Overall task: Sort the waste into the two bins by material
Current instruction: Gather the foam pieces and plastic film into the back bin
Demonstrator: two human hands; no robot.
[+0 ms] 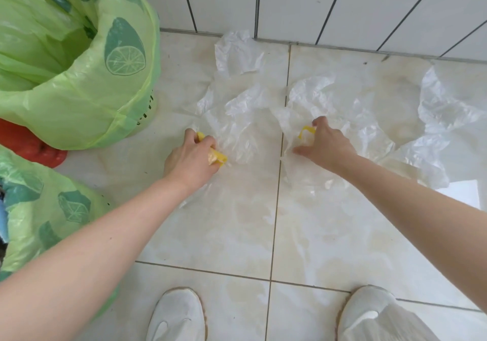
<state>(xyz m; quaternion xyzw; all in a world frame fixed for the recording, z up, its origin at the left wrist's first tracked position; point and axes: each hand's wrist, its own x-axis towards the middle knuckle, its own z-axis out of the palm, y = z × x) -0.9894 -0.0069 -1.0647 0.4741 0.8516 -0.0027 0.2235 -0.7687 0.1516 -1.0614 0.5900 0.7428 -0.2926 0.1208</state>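
Note:
A large crumpled clear plastic sheet lies spread over the tiled floor ahead of me. My left hand is closed around a small yellow piece at the sheet's left side. My right hand pinches a yellow strip near the sheet's middle. Two bins lined with green lemon-print bags stand at the left: the far bin and the near bin. The far bin's bag gapes open; I cannot see inside it.
A white tiled wall rises just behind the plastic. A red object sits on the floor between the bins. More crumpled clear plastic reaches to the right edge. My two white shoes stand at the bottom.

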